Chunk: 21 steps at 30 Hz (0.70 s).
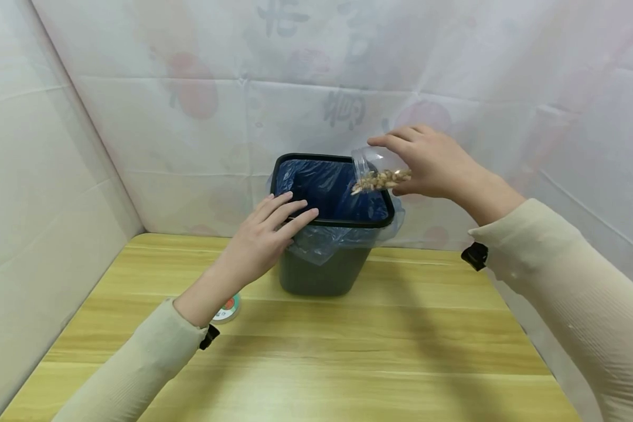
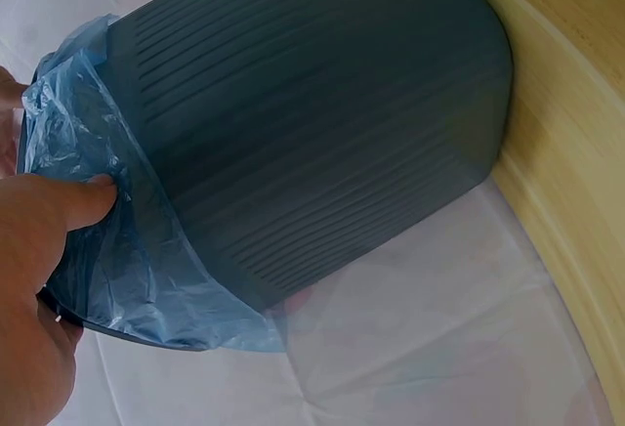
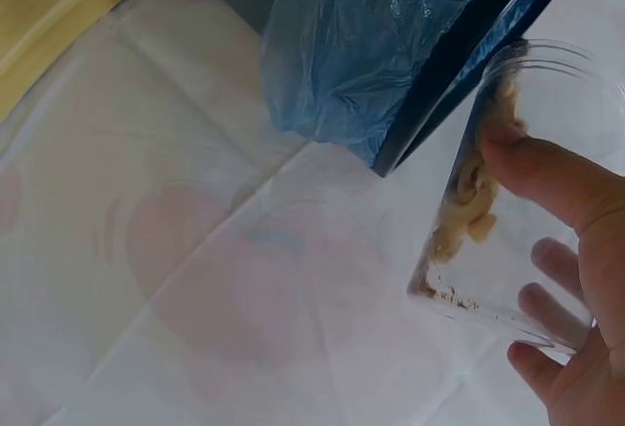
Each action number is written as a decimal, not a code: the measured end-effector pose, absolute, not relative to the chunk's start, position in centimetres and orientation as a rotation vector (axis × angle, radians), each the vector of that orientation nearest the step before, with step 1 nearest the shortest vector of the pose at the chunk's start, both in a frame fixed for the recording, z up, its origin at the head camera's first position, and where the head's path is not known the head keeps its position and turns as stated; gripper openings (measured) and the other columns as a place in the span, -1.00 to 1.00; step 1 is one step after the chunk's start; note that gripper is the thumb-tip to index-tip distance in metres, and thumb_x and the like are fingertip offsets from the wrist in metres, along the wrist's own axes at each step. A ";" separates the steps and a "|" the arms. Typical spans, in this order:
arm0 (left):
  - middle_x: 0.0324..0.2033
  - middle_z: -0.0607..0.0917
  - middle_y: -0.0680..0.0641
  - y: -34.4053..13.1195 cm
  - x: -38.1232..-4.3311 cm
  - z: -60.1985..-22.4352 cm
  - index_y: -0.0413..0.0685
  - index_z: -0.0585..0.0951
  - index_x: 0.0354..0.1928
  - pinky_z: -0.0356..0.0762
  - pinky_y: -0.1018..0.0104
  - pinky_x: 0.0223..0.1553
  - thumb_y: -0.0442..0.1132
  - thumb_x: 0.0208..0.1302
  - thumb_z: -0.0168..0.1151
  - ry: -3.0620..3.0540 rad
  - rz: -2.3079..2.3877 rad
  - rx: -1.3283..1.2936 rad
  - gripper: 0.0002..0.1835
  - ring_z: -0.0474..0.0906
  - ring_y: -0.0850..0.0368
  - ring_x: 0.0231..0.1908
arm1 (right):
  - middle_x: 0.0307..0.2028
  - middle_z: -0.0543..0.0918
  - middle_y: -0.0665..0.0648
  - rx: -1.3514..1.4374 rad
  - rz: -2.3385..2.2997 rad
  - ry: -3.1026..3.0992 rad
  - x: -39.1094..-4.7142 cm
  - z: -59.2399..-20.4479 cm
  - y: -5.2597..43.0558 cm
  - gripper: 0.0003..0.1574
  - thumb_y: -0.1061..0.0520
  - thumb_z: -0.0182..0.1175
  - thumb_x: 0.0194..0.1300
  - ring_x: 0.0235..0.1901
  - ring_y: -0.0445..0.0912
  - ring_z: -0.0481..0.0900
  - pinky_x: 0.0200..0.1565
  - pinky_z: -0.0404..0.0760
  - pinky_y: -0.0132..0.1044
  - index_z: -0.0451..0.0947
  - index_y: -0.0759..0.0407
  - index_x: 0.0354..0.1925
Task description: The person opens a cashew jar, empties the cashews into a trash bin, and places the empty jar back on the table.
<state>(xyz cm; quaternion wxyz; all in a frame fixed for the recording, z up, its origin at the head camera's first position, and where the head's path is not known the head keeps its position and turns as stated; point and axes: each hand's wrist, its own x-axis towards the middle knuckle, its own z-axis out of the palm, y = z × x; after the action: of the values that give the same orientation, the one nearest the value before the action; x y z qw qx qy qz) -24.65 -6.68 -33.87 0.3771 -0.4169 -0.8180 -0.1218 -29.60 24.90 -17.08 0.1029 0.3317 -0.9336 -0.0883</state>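
Note:
A dark grey trash bin [image 1: 322, 269] stands on the table, lined with a blue plastic bag [image 2: 146, 250] folded over its black rim. My left hand [image 1: 261, 234] grips the near left side of that rim; in the left wrist view its thumb [image 2: 90, 201] presses the bag from outside. My right hand [image 1: 432, 161] holds a clear plastic jar [image 3: 547, 270] over the bin's right side. The jar lies nearly on its side, its open mouth towards the bin. Small tan pieces [image 1: 382, 179], perhaps nuts or dried food, lie along its lower wall and reach the mouth.
A round lid [image 1: 228, 309] with a coloured label lies on the wooden table [image 1: 316, 351], partly hidden by my left wrist. A pale cloth [image 1: 200, 140] with faded red prints hangs close behind the bin, and white panels [image 1: 31, 205] stand at the sides.

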 end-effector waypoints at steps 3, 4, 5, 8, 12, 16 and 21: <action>0.32 0.48 -0.14 -6.7 -24.7 -33.9 0.10 0.37 0.46 0.20 -0.12 0.41 -0.45 0.13 0.44 -2.088 -0.318 -1.067 -0.16 0.26 -0.16 0.42 | 0.37 0.36 0.25 0.994 -0.309 -2.724 -29.6 -17.0 24.7 0.24 0.04 0.57 0.02 0.34 0.28 0.24 0.25 0.32 0.30 0.13 -0.10 0.54; 0.32 0.48 -0.14 -6.7 -24.7 -33.9 0.10 0.37 0.46 0.19 -0.12 0.42 -0.45 0.14 0.44 -2.088 -0.317 -1.067 -0.16 0.26 -0.16 0.42 | 0.37 0.36 0.25 0.998 -0.320 -2.717 -29.5 -17.0 24.6 0.23 0.04 0.58 0.02 0.33 0.29 0.24 0.25 0.32 0.30 0.13 -0.10 0.54; 0.31 0.48 -0.15 -6.7 -24.6 -33.9 0.10 0.37 0.45 0.19 -0.12 0.41 -0.45 0.13 0.44 -2.086 -0.318 -1.067 -0.16 0.26 -0.16 0.41 | 0.37 0.37 0.25 1.004 -0.327 -2.711 -29.5 -17.0 24.6 0.24 0.04 0.58 0.01 0.33 0.29 0.24 0.26 0.31 0.29 0.14 -0.09 0.53; 0.30 0.49 -0.15 -6.7 -24.6 -33.9 0.10 0.37 0.45 0.21 -0.13 0.40 -0.45 0.12 0.45 -2.079 -0.318 -1.068 -0.16 0.27 -0.16 0.41 | 0.36 0.38 0.26 1.026 -0.343 -2.678 -29.5 -16.9 24.5 0.23 0.04 0.59 -0.01 0.32 0.28 0.25 0.27 0.30 0.28 0.17 -0.06 0.52; 0.30 0.49 -0.15 -6.7 -24.6 -33.9 0.09 0.38 0.45 0.20 -0.12 0.41 -0.45 0.08 0.48 -2.074 -0.319 -1.068 -0.14 0.28 -0.17 0.40 | 0.34 0.39 0.28 1.074 -0.365 -2.602 -29.6 -16.8 24.5 0.20 0.09 0.61 -0.04 0.31 0.30 0.25 0.29 0.28 0.27 0.22 0.00 0.49; 0.30 0.49 -0.15 -6.7 -24.6 -33.9 0.09 0.38 0.44 0.17 -0.09 0.43 -0.45 0.07 0.49 -2.081 -0.314 -1.065 -0.13 0.28 -0.17 0.40 | 0.33 0.39 0.31 1.107 -0.400 -2.529 -29.6 -16.7 24.4 0.20 0.15 0.63 -0.09 0.34 0.31 0.23 0.31 0.26 0.27 0.26 0.02 0.46; 0.30 0.49 -0.15 -6.9 -24.6 -33.9 0.09 0.38 0.44 0.21 -0.13 0.41 -0.44 0.05 0.51 -2.081 -0.305 -1.067 -0.12 0.29 -0.19 0.39 | 0.33 0.40 0.32 1.127 -0.460 -2.452 -29.7 -16.6 24.4 0.23 0.23 0.64 -0.16 0.35 0.30 0.24 0.31 0.27 0.28 0.28 0.02 0.45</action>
<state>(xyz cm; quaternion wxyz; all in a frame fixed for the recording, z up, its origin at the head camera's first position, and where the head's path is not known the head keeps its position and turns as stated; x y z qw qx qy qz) -24.56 -6.85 -33.89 0.3816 -0.4180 -0.8157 -0.1196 -29.66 24.39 -16.64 0.2006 0.4033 -0.8775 -0.1647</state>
